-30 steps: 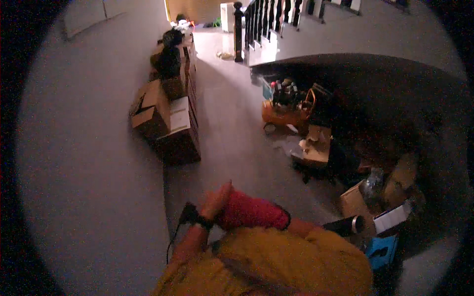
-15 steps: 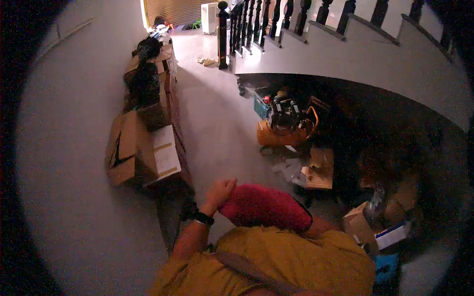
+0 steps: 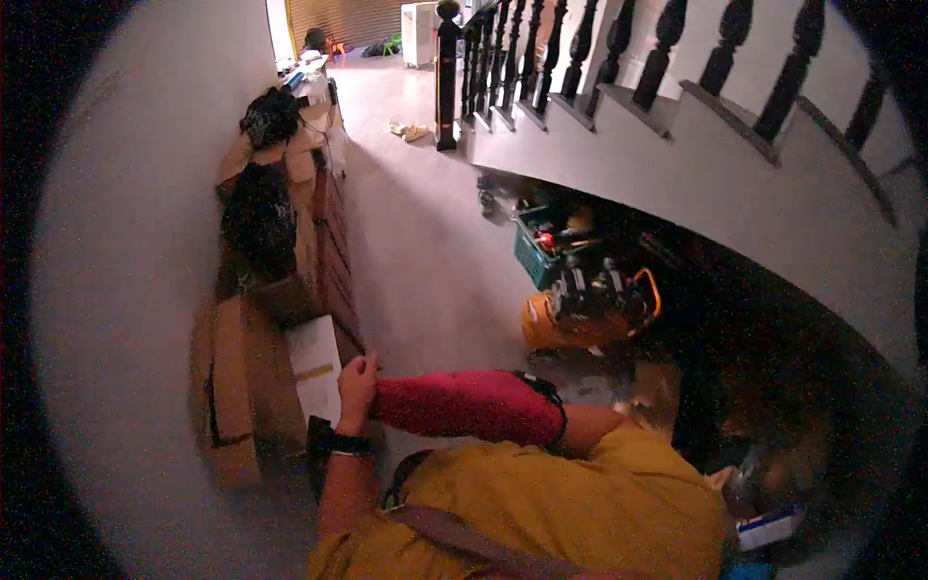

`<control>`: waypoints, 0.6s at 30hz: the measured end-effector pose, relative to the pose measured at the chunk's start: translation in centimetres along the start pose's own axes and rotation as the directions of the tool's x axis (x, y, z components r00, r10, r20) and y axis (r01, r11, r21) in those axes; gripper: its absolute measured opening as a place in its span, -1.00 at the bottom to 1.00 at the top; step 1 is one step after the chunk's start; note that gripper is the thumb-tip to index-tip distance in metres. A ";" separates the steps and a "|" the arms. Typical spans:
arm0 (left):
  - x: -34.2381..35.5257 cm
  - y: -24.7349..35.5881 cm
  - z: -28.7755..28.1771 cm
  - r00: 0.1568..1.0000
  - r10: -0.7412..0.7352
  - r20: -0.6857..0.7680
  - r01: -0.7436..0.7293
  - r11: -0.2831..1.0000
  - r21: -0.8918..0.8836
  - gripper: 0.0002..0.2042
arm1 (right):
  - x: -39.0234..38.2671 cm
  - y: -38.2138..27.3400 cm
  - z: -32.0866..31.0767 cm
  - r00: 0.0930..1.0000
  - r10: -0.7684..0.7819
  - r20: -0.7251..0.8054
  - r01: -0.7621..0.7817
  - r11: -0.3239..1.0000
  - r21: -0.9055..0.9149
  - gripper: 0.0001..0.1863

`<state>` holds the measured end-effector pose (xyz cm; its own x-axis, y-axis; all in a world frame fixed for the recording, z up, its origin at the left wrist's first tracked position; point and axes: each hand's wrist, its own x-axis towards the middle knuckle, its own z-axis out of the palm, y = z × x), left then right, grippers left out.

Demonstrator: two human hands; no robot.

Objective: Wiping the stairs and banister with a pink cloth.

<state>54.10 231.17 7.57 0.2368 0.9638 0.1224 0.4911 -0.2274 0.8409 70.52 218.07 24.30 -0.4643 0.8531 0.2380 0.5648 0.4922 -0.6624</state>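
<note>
1. The red cloth item (image 3: 469, 401) lies across the front of the mustard shirt (image 3: 541, 498), above the floor.
2. The left hand (image 3: 358, 387) is curled against its left end; whether it grips the cloth I cannot tell. The right forearm (image 3: 592, 427) meets its black-edged end; the right hand is hidden, its state unclear.
3. The smooth, pale floor (image 3: 420, 251) brightens toward the far end, where a white cabinet (image 3: 419, 35) stands.
4. Along the left wall (image 3: 135, 261), cardboard boxes (image 3: 232, 372) bear black bags (image 3: 259, 217).
5. A staircase (image 3: 580, 155) with black balusters curves overhead at right.
6. Beneath it, in shadow, an orange machine (image 3: 556, 324) sits beside a green crate (image 3: 537, 256).
</note>
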 end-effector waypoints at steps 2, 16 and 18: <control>4.6 -1.3 0.1 0.996 0.089 -0.029 -0.088 0.995 0.052 -0.70 | 2.0 3.5 -1.4 1.000 0.014 -0.002 -0.014 1.000 0.007 -0.74; 40.6 8.2 18.7 0.952 0.133 0.275 -0.100 0.986 -0.130 -0.67 | 15.5 23.1 -24.8 0.953 0.182 -0.241 -0.218 0.967 -0.131 -0.78; 44.4 6.7 23.2 0.937 0.270 0.220 -0.227 0.952 -0.204 -0.66 | 16.3 27.1 -28.2 0.940 0.201 -0.276 -0.246 0.959 -0.140 -0.78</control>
<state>87.39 269.21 6.42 0.5387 0.8116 0.2262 0.2432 -0.4068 0.8805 97.43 250.18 30.25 -0.1345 0.9485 0.2866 0.7515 0.2862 -0.5945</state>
